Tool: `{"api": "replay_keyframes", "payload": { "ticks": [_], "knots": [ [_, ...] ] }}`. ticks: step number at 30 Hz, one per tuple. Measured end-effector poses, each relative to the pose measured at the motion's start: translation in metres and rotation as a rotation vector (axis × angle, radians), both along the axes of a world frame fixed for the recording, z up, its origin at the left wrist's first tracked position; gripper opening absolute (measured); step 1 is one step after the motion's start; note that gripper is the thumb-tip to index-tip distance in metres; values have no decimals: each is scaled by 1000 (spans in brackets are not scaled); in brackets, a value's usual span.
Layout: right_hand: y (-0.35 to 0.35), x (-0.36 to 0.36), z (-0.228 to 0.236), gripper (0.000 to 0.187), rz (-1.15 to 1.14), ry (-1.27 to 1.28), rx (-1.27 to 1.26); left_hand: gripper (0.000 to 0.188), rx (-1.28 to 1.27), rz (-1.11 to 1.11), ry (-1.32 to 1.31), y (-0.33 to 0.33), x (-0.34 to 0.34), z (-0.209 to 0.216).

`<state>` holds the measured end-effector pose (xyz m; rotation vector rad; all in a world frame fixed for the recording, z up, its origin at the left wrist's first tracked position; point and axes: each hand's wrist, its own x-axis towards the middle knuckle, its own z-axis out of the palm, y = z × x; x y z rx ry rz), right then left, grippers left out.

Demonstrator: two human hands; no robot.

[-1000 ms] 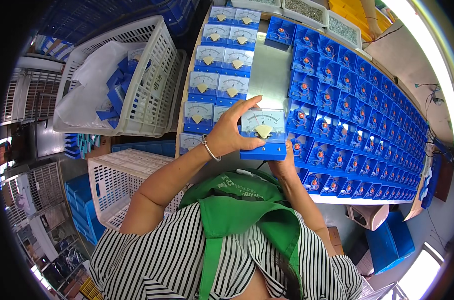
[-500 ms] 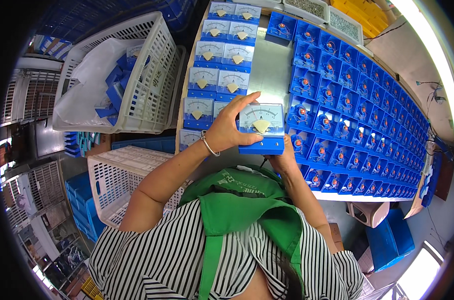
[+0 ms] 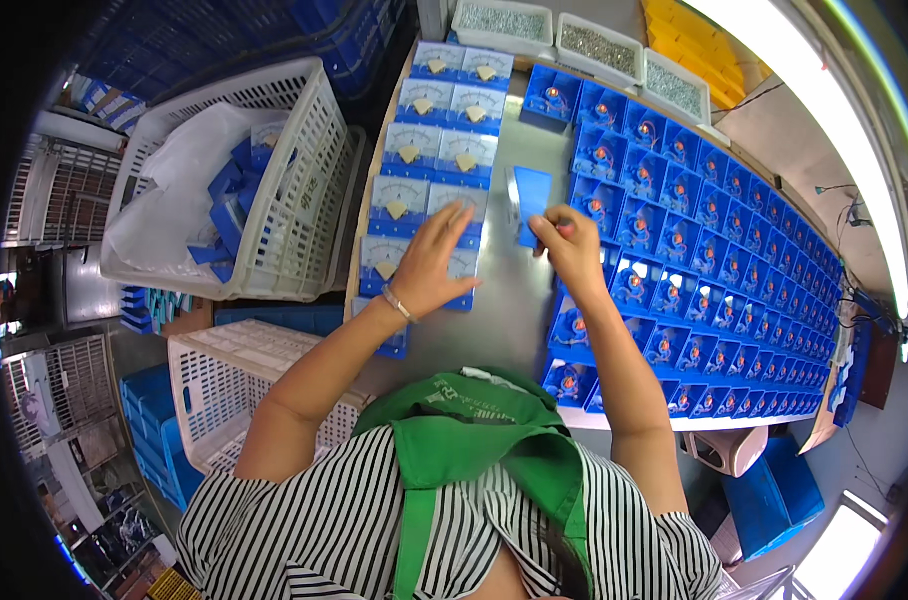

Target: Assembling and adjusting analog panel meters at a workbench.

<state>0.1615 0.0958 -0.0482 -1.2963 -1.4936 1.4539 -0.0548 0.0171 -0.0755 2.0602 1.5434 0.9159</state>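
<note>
Clearly, the right hand (image 3: 574, 248) is closed at one end of a blue meter (image 3: 536, 197): the thumb and the fingers pinch its lower right part, and the rest of the meter extends beyond the fingertips, away from the person's body. The meter stands turned, so that a plain blue side is seen and a clear edge shows along its left. It is somewhat blurred, and I cannot tell whether it touches the table (image 3: 509, 310) or is held just above it.

The left hand (image 3: 432, 268) is open and holds nothing that I can see. Its fingers are spread, and the thumb points toward the middle of the table. This hand is over the near part of the finished meters (image 3: 410, 150), which stand in two columns on the left; I cannot tell if it touches one of them. A bracelet (image 3: 398, 303) is around the left wrist.

Thus the held meter is between the two groups: the finished meters are to its left, and many open blue boxes (image 3: 636, 235) with wires inside are to its right, near the right hand.
</note>
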Motion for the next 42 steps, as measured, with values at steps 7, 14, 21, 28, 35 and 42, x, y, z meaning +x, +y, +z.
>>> {"api": "replay_keyframes", "payload": {
  "ticks": [7, 14, 21, 28, 35, 42],
  "knots": [
    [106, -35, -56, 17, 21, -908, 379, 95, -154, -157, 445, -28, -26, -33],
    [67, -22, -18, 21, -6, -463, 559, 91, -185, -299, 537, -19, -38, -26],
    [-58, 26, -10, 15, -115, 114, -417, 77, -144, -185, -211, 2, 10, 40],
    [-99, 11, -5, 6, -150, 492, -601, 91, -215, -204, -404, 6, 27, 58],
    [-104, 9, -1, 6, -161, 628, -682, 94, -340, -205, -495, -1, 25, 62],
    [-115, 1, -8, 9, -297, 718, -615, 94, -347, -226, -460, -3, 25, 62]
  ]
}}
